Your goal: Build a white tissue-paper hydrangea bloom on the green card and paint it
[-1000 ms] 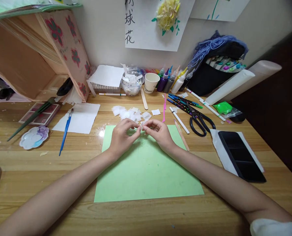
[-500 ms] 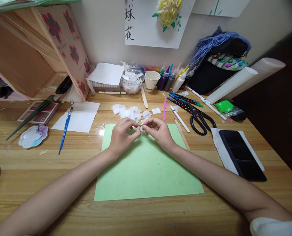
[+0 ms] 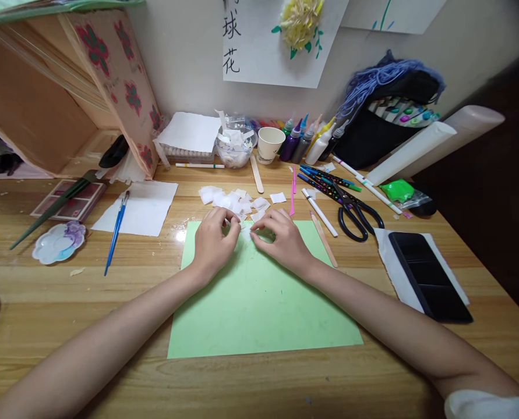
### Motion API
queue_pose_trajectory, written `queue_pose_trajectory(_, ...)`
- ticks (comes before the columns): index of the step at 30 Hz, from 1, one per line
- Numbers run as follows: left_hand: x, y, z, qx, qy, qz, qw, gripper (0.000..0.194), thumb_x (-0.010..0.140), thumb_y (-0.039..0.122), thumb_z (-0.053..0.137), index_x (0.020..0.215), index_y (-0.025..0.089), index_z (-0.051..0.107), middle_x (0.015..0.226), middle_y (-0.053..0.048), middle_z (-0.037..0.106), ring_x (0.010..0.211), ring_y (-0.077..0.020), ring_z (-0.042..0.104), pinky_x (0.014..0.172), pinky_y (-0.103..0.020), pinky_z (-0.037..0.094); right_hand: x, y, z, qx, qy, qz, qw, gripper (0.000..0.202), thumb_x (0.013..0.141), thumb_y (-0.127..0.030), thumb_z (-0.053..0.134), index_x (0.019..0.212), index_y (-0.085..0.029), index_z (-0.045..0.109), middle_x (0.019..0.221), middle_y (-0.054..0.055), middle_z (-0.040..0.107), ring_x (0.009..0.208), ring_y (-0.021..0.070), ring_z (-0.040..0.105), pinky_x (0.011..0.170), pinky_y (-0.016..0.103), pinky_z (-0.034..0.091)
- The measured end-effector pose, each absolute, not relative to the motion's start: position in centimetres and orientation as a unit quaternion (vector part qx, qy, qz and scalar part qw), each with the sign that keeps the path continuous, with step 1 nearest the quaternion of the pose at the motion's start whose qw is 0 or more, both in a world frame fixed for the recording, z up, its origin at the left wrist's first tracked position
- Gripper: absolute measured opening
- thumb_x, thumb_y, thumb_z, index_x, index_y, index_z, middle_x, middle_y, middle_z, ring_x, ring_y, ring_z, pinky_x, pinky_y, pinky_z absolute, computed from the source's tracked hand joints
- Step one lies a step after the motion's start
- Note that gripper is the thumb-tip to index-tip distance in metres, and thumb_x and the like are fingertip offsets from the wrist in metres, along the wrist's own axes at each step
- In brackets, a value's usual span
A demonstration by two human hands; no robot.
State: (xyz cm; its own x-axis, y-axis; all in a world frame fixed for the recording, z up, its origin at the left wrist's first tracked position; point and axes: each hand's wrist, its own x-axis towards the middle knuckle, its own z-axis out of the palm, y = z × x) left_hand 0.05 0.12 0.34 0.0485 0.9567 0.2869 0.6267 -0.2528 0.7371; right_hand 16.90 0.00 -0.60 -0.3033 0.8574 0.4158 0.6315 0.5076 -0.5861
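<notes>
Over the far edge of a green sheet of paper [image 3: 263, 308], my two hands face each other with a narrow gap between them. My left hand [image 3: 215, 243] has its thumb and forefinger bent together; what they pinch is too small to make out. Across the gap, my right hand [image 3: 283, 240] keeps its thumb and forefinger slightly apart, with nothing plainly held. A faint whitish scrap [image 3: 246, 233] shows between the fingertips. Just beyond the hands lies a loose pile of small white paper pieces [image 3: 228, 201], and one separate white square [image 3: 278, 198].
Black scissors [image 3: 355, 212], markers and a wooden stick [image 3: 323, 238] lie right of the sheet. Behind stand a paper cup [image 3: 270, 144], a bowl of scraps [image 3: 236, 152] and paint bottles [image 3: 305, 142]. Left are brushes [image 3: 116, 233] and a palette [image 3: 58, 243]; a black case [image 3: 429, 276] lies right.
The fingertips, close together before, have drawn apart. My left hand has shifted a little left, and my right thumb and forefinger have parted.
</notes>
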Motion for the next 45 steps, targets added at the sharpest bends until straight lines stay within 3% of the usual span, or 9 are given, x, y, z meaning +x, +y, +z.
queue_pose_trajectory(11,0.1,0.0,0.4,0.697,0.574,0.375,0.209,0.01,0.08,0.017,0.05,0.07,0.02,0.049,0.074,-0.001,0.057,0.071,-0.0168,0.05,0.064,-0.029,0.037,16.8,0.4,-1.1,-0.45,-0.828,0.111,0.315,0.009,0.077,-0.012,0.057,0.072,-0.019,0.055,0.074,0.004,0.056,0.077,0.0194,0.048,0.069,0.032,0.041)
queue_pose_trajectory(19,0.1,0.0,0.2,0.723,0.562,0.355,0.189,0.009,0.082,0.02,0.051,0.073,0.02,0.051,0.079,-0.002,0.06,0.079,-0.0188,0.052,0.067,-0.031,0.037,17.1,0.4,-0.6,-0.448,-0.795,0.115,0.392,0.008,0.077,-0.013,0.058,0.074,-0.02,0.055,0.075,0.003,0.058,0.077,0.019,0.05,0.071,0.033,0.041)
queue_pose_trajectory(26,0.0,0.2,0.7,0.752,0.466,0.359,0.298,0.026,0.092,0.032,0.041,0.072,0.02,0.054,0.075,-0.002,0.058,0.074,-0.0172,0.051,0.07,-0.03,0.039,17.1,0.1,0.1,-0.417,-0.785,0.129,0.439,0.007,0.077,-0.017,0.058,0.073,-0.023,0.055,0.073,0.001,0.059,0.075,0.0183,0.053,0.07,0.033,0.041)
queue_pose_trajectory(33,-0.3,0.5,0.8,0.732,0.409,0.384,0.388,0.017,0.089,0.029,0.047,0.08,0.02,0.059,0.08,-0.001,0.06,0.076,-0.0161,0.053,0.07,-0.029,0.042,17.3,0.0,0.0,-0.433,-0.762,0.119,0.466,0.005,0.079,-0.018,0.057,0.077,-0.022,0.055,0.076,0.002,0.059,0.077,0.0188,0.053,0.07,0.034,0.041)
queue_pose_trajectory(45,0.1,0.4,0.6,0.728,0.411,0.405,0.37,0.011,0.084,0.028,0.056,0.078,0.02,0.061,0.077,-0.001,0.061,0.068,-0.0132,0.05,0.061,-0.026,0.04,17.1,-0.1,0.0,-0.418,-0.771,0.132,0.462,0.007,0.079,-0.017,0.058,0.076,-0.022,0.055,0.075,0.002,0.059,0.075,0.0181,0.052,0.069,0.033,0.041)
